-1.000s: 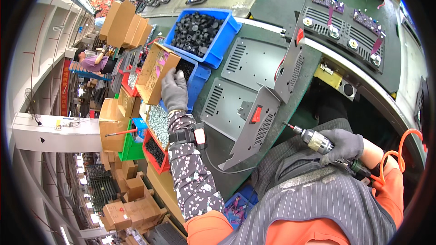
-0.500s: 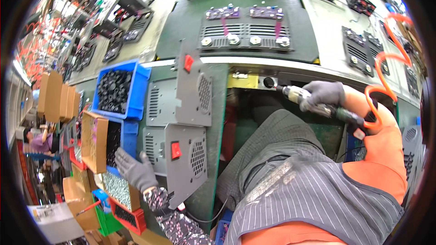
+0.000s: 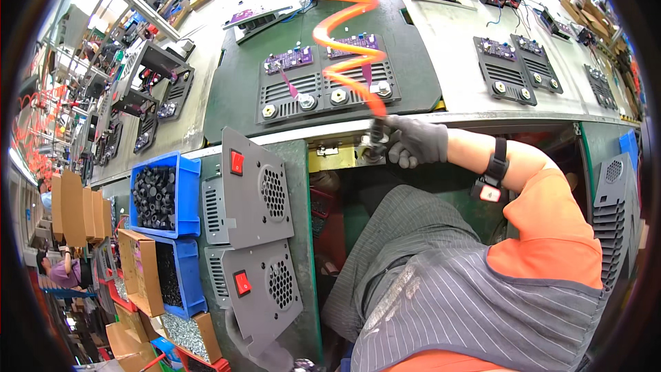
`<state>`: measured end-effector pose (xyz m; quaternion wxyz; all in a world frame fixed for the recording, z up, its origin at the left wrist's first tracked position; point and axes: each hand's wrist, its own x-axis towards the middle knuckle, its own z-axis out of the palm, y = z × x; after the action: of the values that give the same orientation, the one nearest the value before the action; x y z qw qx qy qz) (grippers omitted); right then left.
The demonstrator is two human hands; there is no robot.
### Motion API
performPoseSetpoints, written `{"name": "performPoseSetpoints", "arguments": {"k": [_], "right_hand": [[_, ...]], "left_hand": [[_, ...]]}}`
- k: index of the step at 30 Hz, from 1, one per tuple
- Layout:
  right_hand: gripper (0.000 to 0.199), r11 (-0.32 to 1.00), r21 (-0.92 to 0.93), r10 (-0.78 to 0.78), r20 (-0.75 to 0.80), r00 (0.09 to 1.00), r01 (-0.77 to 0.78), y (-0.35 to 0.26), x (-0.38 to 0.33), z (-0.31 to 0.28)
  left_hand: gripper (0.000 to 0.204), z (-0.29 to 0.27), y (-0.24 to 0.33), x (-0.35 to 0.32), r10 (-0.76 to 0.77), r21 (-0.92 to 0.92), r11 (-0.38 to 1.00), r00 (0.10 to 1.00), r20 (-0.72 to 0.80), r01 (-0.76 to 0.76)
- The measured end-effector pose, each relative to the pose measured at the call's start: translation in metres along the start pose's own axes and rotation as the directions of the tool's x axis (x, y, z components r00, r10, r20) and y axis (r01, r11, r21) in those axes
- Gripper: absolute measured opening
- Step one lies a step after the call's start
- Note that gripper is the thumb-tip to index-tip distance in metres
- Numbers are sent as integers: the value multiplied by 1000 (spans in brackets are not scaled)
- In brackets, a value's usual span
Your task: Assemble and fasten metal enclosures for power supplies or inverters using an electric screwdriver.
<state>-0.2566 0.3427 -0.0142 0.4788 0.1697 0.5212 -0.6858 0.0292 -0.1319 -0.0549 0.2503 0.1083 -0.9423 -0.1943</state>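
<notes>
Right hand (image 3: pixel 412 141), centre frame, gripping screwdriver (image 3: pixel 375 143); left hand (image 3: pixel 265 353), bottom edge, grasping lower grey panel (image 3: pixel 265 296).

Brown cardboard boxes (image 3: pixel 141 272) stacked at left, beside blue bins (image 3: pixel 187 196)

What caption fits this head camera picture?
Gloved right hand grips a power screwdriver; left hand touches a grey panel.

Green workbench (image 3: pixel 234 96) with grey panels (image 3: pixel 256 189)
</notes>
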Motion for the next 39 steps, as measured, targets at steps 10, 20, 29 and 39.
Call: {"name": "performPoseSetpoints", "arguments": {"k": [10, 20, 29, 39], "right_hand": [[40, 903, -280, -304, 114, 946, 325, 104, 52, 60], [65, 99, -603, -966, 133, 222, 792, 7, 97, 133], [55, 248, -415, -708, 539, 456, 876, -34, 113, 137], [40, -401, -392, -765, 640, -68, 828, -51, -13, 276]], "left_hand": [[80, 30, 185, 33, -516, -584, 741, 838, -179, 332], [72, -68, 166, 28, -743, -885, 456, 588, -320, 94], [67, -131, 66, -34, -572, -509, 815, 519, -635, 276], [62, -115, 7, -75, -524, -95, 814, 654, -546, 573]]}}
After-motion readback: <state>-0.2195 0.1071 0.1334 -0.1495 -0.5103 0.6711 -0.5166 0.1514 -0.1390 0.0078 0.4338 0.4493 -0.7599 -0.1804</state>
